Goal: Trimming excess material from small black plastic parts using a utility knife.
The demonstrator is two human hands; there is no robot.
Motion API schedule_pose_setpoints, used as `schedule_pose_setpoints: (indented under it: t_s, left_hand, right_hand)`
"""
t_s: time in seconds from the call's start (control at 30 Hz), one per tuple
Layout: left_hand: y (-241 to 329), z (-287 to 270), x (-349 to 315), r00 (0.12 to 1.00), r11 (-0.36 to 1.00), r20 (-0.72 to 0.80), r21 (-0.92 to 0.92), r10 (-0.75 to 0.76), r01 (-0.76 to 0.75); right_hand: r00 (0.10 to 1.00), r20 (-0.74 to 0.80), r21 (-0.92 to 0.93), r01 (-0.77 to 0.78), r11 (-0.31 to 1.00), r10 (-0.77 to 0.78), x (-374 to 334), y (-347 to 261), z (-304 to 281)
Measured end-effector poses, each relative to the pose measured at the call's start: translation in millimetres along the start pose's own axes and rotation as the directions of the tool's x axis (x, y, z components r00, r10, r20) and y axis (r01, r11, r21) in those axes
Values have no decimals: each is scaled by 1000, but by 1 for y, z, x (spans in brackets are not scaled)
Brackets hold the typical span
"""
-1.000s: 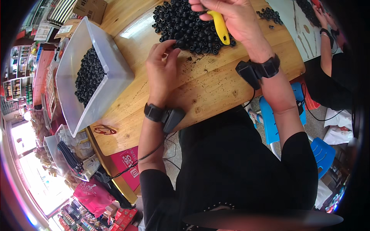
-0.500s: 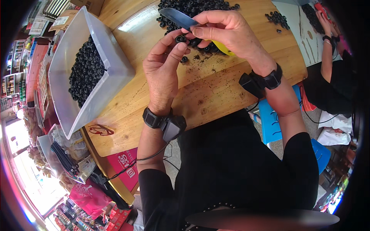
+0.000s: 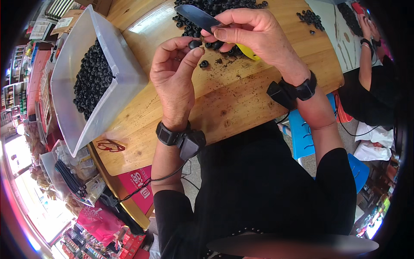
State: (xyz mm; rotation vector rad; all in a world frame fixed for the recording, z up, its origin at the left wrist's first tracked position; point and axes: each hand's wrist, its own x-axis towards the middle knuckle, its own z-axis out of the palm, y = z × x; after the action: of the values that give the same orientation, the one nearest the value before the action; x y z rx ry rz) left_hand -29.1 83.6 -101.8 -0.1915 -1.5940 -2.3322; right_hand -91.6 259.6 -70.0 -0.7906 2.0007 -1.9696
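Note:
My left hand point(image 3: 174, 82) pinches a small, round, black piece point(image 3: 195, 45) between thumb and fingers above the wooden table point(image 3: 181, 144). My right hand point(image 3: 263, 39) grips a knife point(image 3: 196, 16); its dark blade points up and left, and part of a yellow handle shows below the palm. Beneath and beyond both hands lies a heap of similar black pieces point(image 3: 228, 5), many with a round hollow. One loose black piece point(image 3: 204, 64) rests between the hands, near dark crumbs point(image 3: 233, 77) on the wood.
A clear plastic bin point(image 3: 129, 71) at left holds many black pieces point(image 3: 91, 80). Red-framed glasses point(image 3: 111, 145) lie near the table's left edge. A small cluster of black pieces point(image 3: 310, 18) sits far right. Another person's arm point(image 3: 365, 64) reaches over a white table. A blue stool point(image 3: 300, 134) stands below.
My left hand has moved slightly left, away from the knife, with the black piece turned so its smooth rounded side shows. The knife has shifted slightly left; my right hand has barely moved.

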Motion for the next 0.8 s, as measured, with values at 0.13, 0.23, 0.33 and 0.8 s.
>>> schedule_pose_setpoints:
  t_s: [0.13, 0.23, 0.33, 0.8]
  left_hand:
    - [2, 1, -2, 1000, 999, 9, -30, -20, 20]
    - [2, 0, -1, 999, 998, 31, -61, -13, 15]
    - [3, 0, 0, 997, 997, 74, -83, 7, -1]
    - [6, 2, -3, 990, 990, 136, -137, -24, 43]
  right_hand:
    - [1000, -16, 2, 14, 1000, -14, -1, -1, 2]
    - [1000, -10, 4, 28, 1000, -28, -2, -1, 2]
    - [998, -20, 23, 56, 998, -56, -2, 4, 1]
    - [998, -9, 65, 57, 996, -57, -1, -3, -1]
